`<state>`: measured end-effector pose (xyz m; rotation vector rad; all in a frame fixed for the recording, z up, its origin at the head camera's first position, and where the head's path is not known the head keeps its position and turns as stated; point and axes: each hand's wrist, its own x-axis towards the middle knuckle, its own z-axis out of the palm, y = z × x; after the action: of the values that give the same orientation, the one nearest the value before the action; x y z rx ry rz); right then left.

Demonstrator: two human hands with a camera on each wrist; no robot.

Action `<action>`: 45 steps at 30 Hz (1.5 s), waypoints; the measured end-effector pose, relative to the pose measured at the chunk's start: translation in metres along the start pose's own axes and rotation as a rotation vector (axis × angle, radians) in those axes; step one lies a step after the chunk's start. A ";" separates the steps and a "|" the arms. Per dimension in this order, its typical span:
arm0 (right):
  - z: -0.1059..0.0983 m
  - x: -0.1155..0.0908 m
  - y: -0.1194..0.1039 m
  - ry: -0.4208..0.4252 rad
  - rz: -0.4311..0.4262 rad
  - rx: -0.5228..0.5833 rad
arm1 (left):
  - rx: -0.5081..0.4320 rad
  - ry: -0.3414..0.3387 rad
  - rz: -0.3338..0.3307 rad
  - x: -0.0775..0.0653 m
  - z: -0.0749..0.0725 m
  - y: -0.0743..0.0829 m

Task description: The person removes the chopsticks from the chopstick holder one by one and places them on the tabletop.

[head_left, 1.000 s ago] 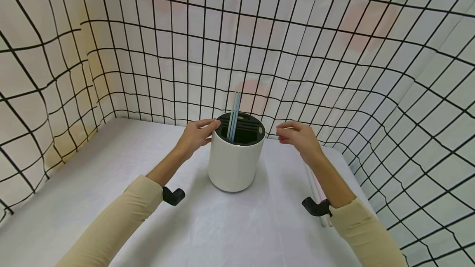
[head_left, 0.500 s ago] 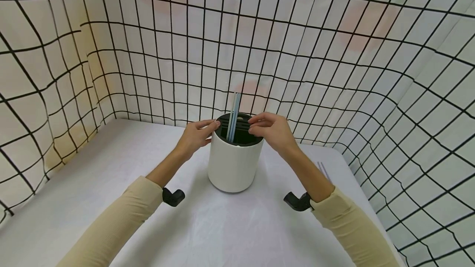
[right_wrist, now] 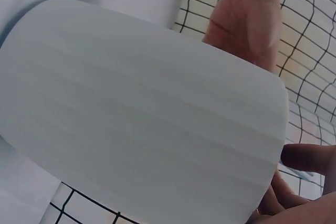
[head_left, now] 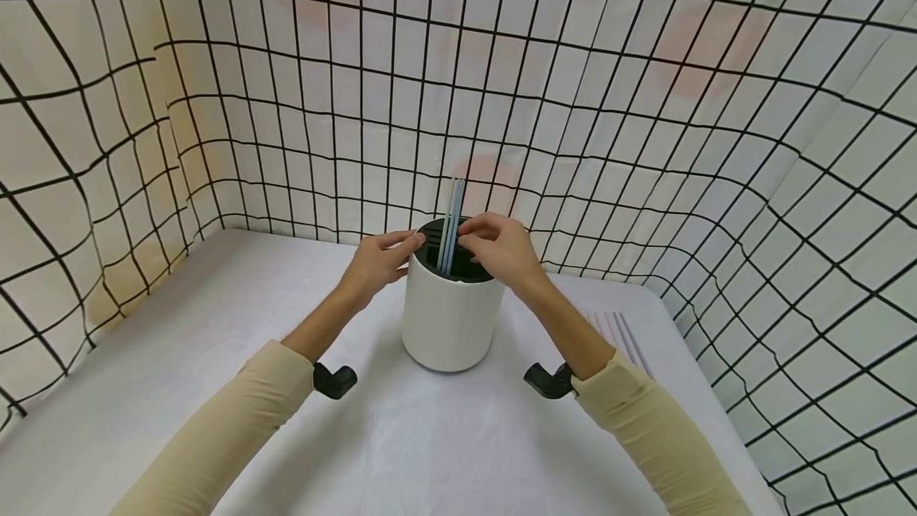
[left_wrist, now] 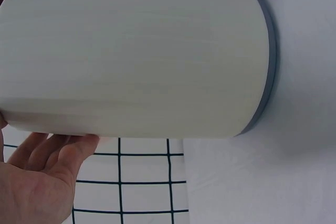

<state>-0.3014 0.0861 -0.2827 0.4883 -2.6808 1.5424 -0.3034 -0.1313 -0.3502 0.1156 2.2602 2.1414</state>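
A white cylindrical utensil holder (head_left: 453, 325) with a black slotted top (head_left: 433, 231) stands upright on the table. Several thin sticks (head_left: 451, 221), pale blue and whitish, look like chopsticks and rise from its opening. My left hand (head_left: 376, 267) holds the holder's left rim, thumb at the edge and fingers along the outer wall; in the left wrist view those fingers (left_wrist: 50, 156) lie against the wall. Over the right side of the opening is my right hand (head_left: 505, 252), fingertips beside the sticks. A gap shows between its thumb (right_wrist: 310, 156) and fingers in the right wrist view.
Several pink and lilac sticks (head_left: 625, 337) lie on the white-covered table (head_left: 458, 444), right of the holder and partly behind my right forearm. Black wire mesh (head_left: 595, 102) encloses the back and both sides. A black wrist mount (head_left: 550, 381) sits on each arm.
My right hand has moved left from beside the holder to over its opening, up to the upright sticks. My left hand and the holder have stayed in place.
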 end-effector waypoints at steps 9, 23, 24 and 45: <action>0.008 0.005 0.001 0.008 -0.025 -0.120 | 0.000 0.004 -0.002 -0.001 -0.002 -0.001; 0.011 0.009 0.004 0.022 -0.041 -0.114 | 0.013 0.001 0.013 -0.002 -0.003 0.000; 0.010 0.009 0.004 0.021 -0.037 -0.104 | 0.010 0.000 0.012 -0.002 -0.002 0.000; -0.016 0.001 -0.017 0.039 0.012 0.300 | 0.004 -0.001 -0.007 0.001 0.000 0.000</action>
<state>-0.3001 0.0921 -0.2601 0.4426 -2.4376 1.9463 -0.3040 -0.1310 -0.3501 0.1081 2.2612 2.1329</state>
